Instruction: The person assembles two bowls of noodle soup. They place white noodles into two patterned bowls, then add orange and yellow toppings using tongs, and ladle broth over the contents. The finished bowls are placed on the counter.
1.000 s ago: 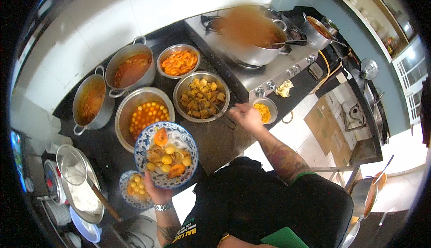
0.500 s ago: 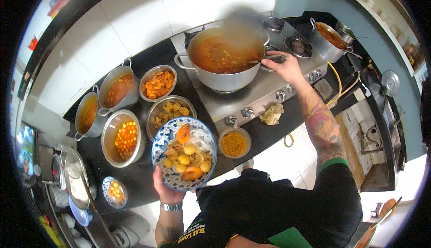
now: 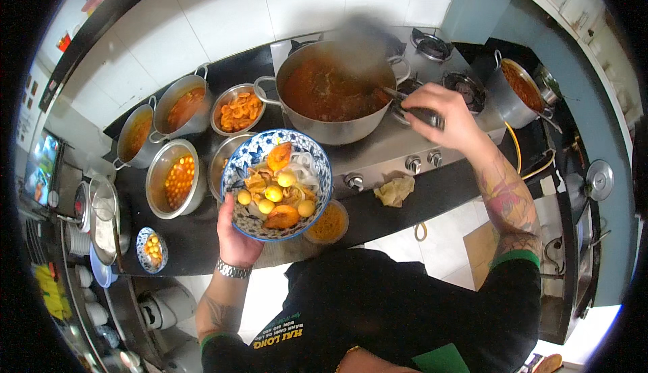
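Observation:
My left hand (image 3: 237, 238) grips a blue-and-white patterned bowl (image 3: 322, 201) by its near left rim, thumb over the edge. White noodles, small yellow eggs and orange pieces fill it. My right hand (image 3: 442, 113) is closed around the handle of a ladle (image 3: 389, 93), whose head is hidden in the broth. That broth, reddish brown, is in a large metal pot (image 3: 337, 132) on the stove, and a blurred grey patch covers its far right part. The held bowl is in front of the pot, to its lower left, partly covering a metal bowl (image 3: 219, 150) behind it.
Left on the black counter (image 3: 202, 241) are two soup pots (image 3: 196, 124), a bowl of orange pieces (image 3: 236, 111), a metal bowl of eggs in red broth (image 3: 179, 178) and a small patterned bowl of eggs (image 3: 152, 249). A yellow-filled container (image 3: 329, 223) and crumpled cloth (image 3: 395, 191) sit near the front edge.
The patterned bowl in my left hand has moved up, closer to the pot. My right hand has turned on the ladle handle, wrist raised and knuckles up. The whole view has shifted slightly.

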The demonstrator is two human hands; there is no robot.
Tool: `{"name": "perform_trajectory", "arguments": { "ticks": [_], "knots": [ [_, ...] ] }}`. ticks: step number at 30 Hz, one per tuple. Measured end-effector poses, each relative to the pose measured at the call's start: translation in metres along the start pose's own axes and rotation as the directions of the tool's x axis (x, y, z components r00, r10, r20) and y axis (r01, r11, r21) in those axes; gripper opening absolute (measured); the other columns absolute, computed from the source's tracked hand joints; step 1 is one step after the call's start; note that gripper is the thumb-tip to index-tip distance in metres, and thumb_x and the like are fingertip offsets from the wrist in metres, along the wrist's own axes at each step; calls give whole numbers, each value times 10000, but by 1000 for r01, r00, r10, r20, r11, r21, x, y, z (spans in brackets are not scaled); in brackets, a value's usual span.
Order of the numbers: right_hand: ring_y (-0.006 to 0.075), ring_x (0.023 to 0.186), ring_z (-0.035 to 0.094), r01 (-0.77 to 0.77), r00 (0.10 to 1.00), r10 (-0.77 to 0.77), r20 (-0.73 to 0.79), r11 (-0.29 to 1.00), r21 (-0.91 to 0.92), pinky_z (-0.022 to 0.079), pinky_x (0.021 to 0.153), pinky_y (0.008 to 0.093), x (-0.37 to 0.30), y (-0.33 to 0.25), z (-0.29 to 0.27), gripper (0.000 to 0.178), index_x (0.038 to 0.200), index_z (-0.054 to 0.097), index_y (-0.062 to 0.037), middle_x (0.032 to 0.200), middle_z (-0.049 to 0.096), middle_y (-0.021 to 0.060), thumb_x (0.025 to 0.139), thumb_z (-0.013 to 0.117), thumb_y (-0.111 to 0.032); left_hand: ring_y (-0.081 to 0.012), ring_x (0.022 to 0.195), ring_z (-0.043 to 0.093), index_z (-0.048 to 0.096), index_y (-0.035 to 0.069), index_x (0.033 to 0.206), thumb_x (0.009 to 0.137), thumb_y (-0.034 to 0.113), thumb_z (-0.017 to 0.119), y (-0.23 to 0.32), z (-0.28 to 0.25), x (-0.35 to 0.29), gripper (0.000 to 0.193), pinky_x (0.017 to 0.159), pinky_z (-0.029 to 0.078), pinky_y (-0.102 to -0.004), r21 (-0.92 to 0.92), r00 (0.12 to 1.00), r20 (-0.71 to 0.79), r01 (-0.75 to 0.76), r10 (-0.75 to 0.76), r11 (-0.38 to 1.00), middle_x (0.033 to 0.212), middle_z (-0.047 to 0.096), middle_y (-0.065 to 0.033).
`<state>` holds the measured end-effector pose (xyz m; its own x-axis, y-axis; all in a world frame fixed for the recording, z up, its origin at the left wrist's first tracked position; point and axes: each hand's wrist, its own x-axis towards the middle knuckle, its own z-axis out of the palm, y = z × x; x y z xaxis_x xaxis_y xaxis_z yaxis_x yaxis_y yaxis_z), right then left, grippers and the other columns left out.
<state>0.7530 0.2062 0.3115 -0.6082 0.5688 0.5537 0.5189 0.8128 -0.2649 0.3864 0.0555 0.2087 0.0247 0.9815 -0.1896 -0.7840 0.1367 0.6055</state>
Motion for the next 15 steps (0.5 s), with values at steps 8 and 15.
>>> {"name": "perform_trajectory", "arguments": {
  "ticks": [8,15],
  "knots": [
    [316,837,647,103,972,-31,235,948,-302,548,733,370,-2,0,26,325,984,662,-90,1042,611,135,662,687,-50,-334,1105,592,372,79,1403,936,513,446,17,4,40,643,774,577,-470,59,980,121,149,-156,987,1345,510,-150],
    [124,832,662,-546,742,668,-65,657,520,548,700,289,5,20,33,164,945,661,-18,890,693,44,798,720,-61,-344,973,659,371,74,1387,930,553,425,25,16,64,664,572,617,-436,102,965,103,231,-241,968,1264,566,-174]
  ]
}}
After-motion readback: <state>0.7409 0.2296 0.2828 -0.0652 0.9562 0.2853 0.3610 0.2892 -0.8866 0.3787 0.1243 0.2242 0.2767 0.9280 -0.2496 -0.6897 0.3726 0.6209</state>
